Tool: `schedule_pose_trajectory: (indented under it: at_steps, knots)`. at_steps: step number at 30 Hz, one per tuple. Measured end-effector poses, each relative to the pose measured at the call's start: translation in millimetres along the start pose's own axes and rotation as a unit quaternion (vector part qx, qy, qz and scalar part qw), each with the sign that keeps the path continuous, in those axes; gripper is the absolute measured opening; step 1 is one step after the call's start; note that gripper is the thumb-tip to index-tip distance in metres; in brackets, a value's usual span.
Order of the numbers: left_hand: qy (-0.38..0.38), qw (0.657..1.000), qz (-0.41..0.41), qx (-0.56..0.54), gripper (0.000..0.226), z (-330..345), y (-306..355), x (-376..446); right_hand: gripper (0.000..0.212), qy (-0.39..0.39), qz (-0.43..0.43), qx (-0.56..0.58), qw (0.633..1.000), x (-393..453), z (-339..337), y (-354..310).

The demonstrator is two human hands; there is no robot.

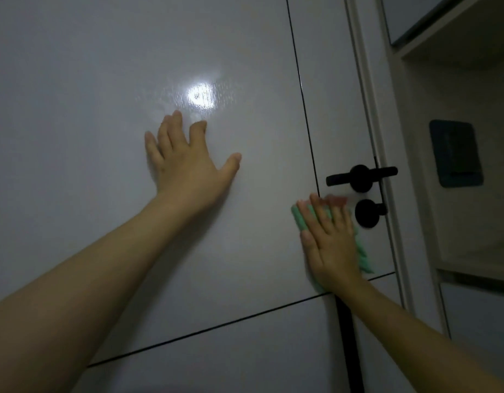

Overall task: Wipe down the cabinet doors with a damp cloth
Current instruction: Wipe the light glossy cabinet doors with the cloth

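A glossy white cabinet door fills most of the view, with a bright light reflection and damp streaks near its middle. My left hand lies flat against it with straight, spread fingers. My right hand presses a green cloth flat on the lower right of the panel, across the dark vertical seam. The cloth shows at the fingertips and along the hand's right edge; most of it is hidden under the palm.
A black lever handle and a round black knob sit just right of my right hand. Further right is an open shelf niche holding a dark rectangular item. A dark horizontal seam crosses the door below.
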State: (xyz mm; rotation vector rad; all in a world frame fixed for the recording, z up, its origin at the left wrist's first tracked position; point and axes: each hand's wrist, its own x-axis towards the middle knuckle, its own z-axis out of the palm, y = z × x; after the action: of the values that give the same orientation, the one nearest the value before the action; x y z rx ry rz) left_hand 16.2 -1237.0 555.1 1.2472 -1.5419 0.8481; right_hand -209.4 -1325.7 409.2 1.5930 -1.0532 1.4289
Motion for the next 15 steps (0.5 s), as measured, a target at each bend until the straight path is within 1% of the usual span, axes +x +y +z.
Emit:
schedule_pose_trajectory:
  at_steps: [1,2,3,4,5,6,7,8,9,10,11,12,14,15]
  knots:
    - [0.006,1.000,0.006,-0.012,0.073,1.2,-0.3,-5.6,0.050,0.011,0.049,0.002,0.999,1.0,3.0,-8.0]
    - [0.006,1.000,0.013,-0.010,0.070,3.3,-0.5,-13.4,0.051,0.028,0.107,0.004,0.994,-3.2,6.7,-20.8]
    - [0.000,1.000,0.021,-0.002,0.069,7.5,-0.7,-22.9,0.053,0.039,0.145,0.001,0.989,-14.1,10.9,-34.6]
    - [-0.005,1.000,0.029,0.001,0.069,12.7,-0.1,-33.1,0.053,0.036,0.141,0.000,0.989,-29.5,14.1,-46.7]
    - [-0.009,0.999,0.036,0.000,0.069,17.3,1.3,-44.3,0.052,0.021,0.098,0.002,0.995,-46.7,16.2,-54.2]
    - [-0.013,0.999,0.041,-0.003,0.070,19.6,2.3,-55.1,0.051,-0.004,0.030,0.008,1.000,-60.2,15.9,-55.0]
    - [-0.016,0.999,0.046,-0.005,0.072,20.2,3.7,-66.1,0.051,-0.030,-0.045,0.009,0.998,-65.8,12.3,-45.4]
    - [-0.020,0.998,0.052,-0.003,0.074,20.0,5.1,-77.5,0.049,-0.050,-0.100,-0.002,0.994,-64.3,7.3,-28.8]
    - [-0.020,0.998,0.061,0.000,0.075,19.9,3.8,-86.8,0.048,-0.053,-0.124,-0.019,0.991,-56.9,5.1,-13.3]
    - [-0.015,0.998,0.069,0.002,0.076,19.9,0.8,-93.4,0.048,-0.048,-0.110,-0.032,0.992,-42.5,3.5,2.6]
    - [-0.017,0.997,0.071,0.008,0.076,20.0,-3.3,-99.9,0.049,-0.033,-0.060,-0.031,0.997,-27.6,1.4,14.7]
    - [-0.019,0.997,0.066,0.016,0.077,20.1,-8.1,-105.5,0.049,-0.016,0.008,-0.021,1.000,-15.1,-0.8,20.6]
    - [-0.016,0.997,0.058,0.037,0.077,22.6,-19.2,-112.0,0.050,0.029,0.114,0.000,0.993,-5.2,0.7,10.7]
    - [-0.013,0.997,0.061,0.053,0.076,24.9,-23.3,-114.8,0.051,0.047,0.143,-0.001,0.989,-10.1,4.5,-3.5]
